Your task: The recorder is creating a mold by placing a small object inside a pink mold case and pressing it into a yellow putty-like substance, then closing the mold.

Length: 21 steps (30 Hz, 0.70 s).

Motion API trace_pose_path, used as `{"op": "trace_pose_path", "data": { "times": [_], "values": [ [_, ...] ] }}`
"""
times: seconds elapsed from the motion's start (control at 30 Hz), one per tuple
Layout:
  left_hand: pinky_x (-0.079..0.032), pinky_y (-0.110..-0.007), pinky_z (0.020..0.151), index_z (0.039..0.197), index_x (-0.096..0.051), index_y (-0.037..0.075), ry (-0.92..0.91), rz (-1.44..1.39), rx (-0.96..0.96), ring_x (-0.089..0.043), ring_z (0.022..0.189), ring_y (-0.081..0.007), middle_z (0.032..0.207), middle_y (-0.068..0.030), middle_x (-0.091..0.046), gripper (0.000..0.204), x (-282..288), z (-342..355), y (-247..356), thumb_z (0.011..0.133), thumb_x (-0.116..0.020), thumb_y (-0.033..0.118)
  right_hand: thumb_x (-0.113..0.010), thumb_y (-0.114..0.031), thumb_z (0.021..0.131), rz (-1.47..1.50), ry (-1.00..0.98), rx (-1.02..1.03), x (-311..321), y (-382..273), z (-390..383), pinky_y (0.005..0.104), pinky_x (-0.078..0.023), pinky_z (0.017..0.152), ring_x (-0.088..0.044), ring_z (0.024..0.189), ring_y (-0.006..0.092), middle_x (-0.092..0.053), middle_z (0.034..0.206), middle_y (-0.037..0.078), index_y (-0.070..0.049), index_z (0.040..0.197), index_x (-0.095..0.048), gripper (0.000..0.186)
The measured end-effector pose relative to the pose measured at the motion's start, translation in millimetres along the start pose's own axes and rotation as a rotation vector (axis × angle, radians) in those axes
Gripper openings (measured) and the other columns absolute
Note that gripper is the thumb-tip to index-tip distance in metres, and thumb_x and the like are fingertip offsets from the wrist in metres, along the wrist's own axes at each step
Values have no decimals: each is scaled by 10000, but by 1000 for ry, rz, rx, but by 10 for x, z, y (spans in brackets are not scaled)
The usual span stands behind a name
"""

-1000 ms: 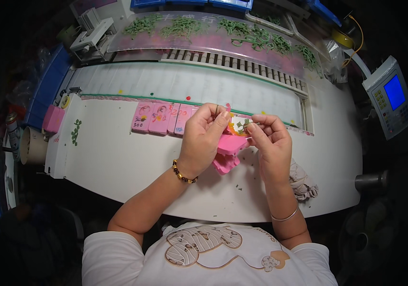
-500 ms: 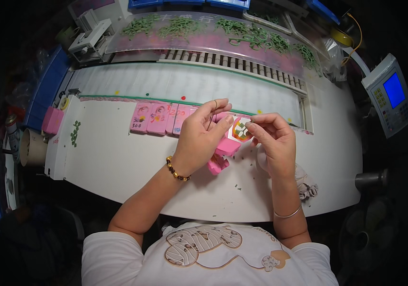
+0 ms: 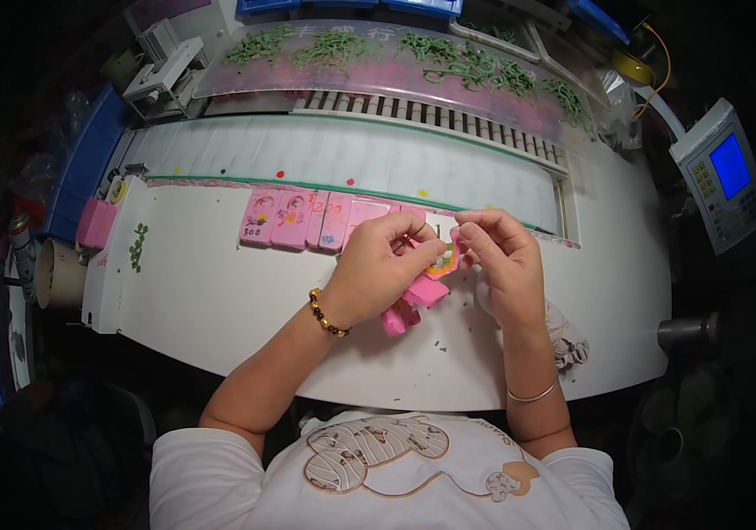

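In front of me, between my two hands, is a small pink-rimmed piece (image 3: 455, 262) with orange, green and white inside, perhaps a soft mould. My left hand (image 3: 382, 269) is closed, its thumb and forefinger pinching the piece's left side. At the upper right rim, the bent fingers and thumb of my right hand (image 3: 506, 265) pinch together. Just under the left fingers sit irregular pink chunks (image 3: 425, 293), partly covered by that hand. A row of pink blocks (image 3: 291, 221) with pen marks stands beyond my left hand.
A pale conveyor belt (image 3: 219, 146) with coloured dots runs behind the blocks. Green stringy bits (image 3: 334, 53) lie on a clear shelf above rollers (image 3: 431, 115). Small green pieces (image 3: 138, 247) lie at left, a crumpled cloth (image 3: 568, 343) by my right forearm, a control panel (image 3: 722, 177) at far right.
My left hand has lowered slightly, its fingertips now over the pink-rimmed piece, which has tilted. My right fingers have shifted a little left to its rim. The belt's dots have moved left.
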<state>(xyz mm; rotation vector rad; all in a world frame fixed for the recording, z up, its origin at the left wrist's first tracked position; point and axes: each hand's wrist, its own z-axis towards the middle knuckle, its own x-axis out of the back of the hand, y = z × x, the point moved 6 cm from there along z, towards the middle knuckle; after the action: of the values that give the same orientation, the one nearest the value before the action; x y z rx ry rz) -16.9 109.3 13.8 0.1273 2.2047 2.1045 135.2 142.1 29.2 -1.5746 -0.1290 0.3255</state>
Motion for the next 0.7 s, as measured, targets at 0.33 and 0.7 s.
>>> {"op": "trace_pose_path", "data": {
  "times": [0.33,0.7],
  "values": [
    [-441,-192,635,874,-554,-4,92,-10,-136,-509,721,-25,814,10,-566,108,-21,-3,40,916,-606,81,-643,-70,898,69,21,27,-30,68,-23,205,-475,645,-594,781,66,-650,893,27,-3,1021,-622,142],
    [-483,-208,690,911,-511,21,198,-352,-104,-534,750,-44,877,-18,-561,136,20,-23,68,979,-506,138,-558,-98,959,291,171,20,-60,54,-84,186,-485,629,-572,756,69,-621,965,70,21,1112,-582,196]
  ]
}}
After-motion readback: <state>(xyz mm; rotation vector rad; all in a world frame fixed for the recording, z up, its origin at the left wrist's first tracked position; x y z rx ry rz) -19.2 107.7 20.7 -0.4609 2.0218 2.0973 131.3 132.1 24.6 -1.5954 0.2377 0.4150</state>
